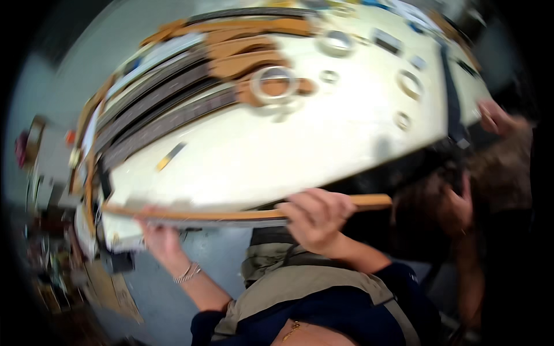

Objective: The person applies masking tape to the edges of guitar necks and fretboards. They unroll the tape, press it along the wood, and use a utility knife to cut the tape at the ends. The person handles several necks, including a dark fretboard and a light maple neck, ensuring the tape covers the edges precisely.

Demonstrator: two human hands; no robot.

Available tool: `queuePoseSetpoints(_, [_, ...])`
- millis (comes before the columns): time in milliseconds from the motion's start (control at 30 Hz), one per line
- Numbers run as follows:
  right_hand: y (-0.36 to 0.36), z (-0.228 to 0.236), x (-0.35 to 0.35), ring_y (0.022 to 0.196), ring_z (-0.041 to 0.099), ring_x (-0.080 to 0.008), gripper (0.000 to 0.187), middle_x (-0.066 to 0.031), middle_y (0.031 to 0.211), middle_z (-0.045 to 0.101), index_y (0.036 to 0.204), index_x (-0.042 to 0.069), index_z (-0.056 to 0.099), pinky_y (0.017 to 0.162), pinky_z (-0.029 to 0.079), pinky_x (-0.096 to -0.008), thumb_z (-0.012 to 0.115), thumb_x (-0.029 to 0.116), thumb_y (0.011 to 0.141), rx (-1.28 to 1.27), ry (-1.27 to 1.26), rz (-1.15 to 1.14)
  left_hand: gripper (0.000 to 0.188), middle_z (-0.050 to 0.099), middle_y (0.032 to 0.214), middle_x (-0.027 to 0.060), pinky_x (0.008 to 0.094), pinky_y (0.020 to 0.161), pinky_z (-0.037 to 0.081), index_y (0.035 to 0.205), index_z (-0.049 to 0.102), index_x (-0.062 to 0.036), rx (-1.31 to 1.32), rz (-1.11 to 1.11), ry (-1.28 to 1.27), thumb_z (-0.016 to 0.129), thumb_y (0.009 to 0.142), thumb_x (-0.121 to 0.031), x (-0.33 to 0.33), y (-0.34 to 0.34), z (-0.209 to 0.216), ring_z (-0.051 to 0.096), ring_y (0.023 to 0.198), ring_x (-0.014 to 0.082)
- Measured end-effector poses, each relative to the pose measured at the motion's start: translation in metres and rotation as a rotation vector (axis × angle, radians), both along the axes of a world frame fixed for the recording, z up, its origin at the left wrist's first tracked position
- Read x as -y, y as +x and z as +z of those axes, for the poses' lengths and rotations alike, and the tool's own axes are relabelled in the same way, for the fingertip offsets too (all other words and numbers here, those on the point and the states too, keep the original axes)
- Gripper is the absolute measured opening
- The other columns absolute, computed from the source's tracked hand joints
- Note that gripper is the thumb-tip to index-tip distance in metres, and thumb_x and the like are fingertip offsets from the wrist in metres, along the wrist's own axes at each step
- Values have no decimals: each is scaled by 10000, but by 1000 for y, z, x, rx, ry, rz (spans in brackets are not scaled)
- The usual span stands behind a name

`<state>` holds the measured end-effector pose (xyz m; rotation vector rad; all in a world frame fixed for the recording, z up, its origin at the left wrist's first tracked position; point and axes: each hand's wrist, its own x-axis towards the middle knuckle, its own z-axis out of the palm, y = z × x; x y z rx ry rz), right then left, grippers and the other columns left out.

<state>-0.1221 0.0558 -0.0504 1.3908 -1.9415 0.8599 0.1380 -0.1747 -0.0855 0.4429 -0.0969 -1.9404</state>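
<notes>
A guitar neck [231, 215] lies lengthwise across my front, along the near edge of the white table, its orange-brown wood side up. My left hand [164, 241] is closed around its left part, fingers partly hidden behind the wood. Nearer the other end, my right hand [316, 222] wraps over the neck from above, and the pale wooden end sticks out past it to the right. Motion blurs the picture, so fine details of the neck cannot be made out.
On the white table [242, 155], several guitar necks [173, 112] lie at the far left. Tape rolls [273, 85] and a dark strap [453, 92] lie farther right. A small two-coloured strip [171, 155] lies nearer. At right are a co-worker's hands [459, 205].
</notes>
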Motion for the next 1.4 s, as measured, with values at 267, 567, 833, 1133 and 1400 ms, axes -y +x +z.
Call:
queuePoseSetpoints(267, [-39,-32,-58,880,641,-264,476,-152,984,637,1080,-3,590,797,495,-307,754,63,639,1150,632,422,665,515,924,-11,312,837,451,1376,322,-101,15,-51,-406,605,829,-351,-29,-77,43,514,819,123])
queuePoseSetpoints(567, [-25,-90,-71,836,538,-226,488,-120,929,558,1197,5,522,759,427,-291,647,121,740,1209,613,712,653,545,1011,92,380,831,449,1188,447,-28,117,-28,-539,456,858,-591,43,-77,129,542,901,219])
queuePoseSetpoints(833, [-29,-93,-74,829,546,-219,506,-114,919,556,1174,11,536,731,428,-279,654,26,682,1193,591,685,755,522,956,56,307,752,468,1347,300,-9,194,-64,-731,513,862,-546,100,-67,165,521,794,160])
queuePoseSetpoints(1133, [-33,-97,-80,767,564,-229,503,-126,882,570,1149,4,560,690,433,-274,583,-33,648,1129,503,704,514,556,815,31,267,664,490,1101,509,-80,205,10,-630,607,825,-503,88,-94,162,562,736,134])
queuePoseSetpoints(1400, [-22,-85,-76,718,548,-191,488,-115,842,570,1142,-7,568,652,428,-270,589,-26,654,1172,402,690,782,500,886,8,241,684,469,1397,222,-41,293,-52,-695,581,853,-473,35,-125,135,496,748,98])
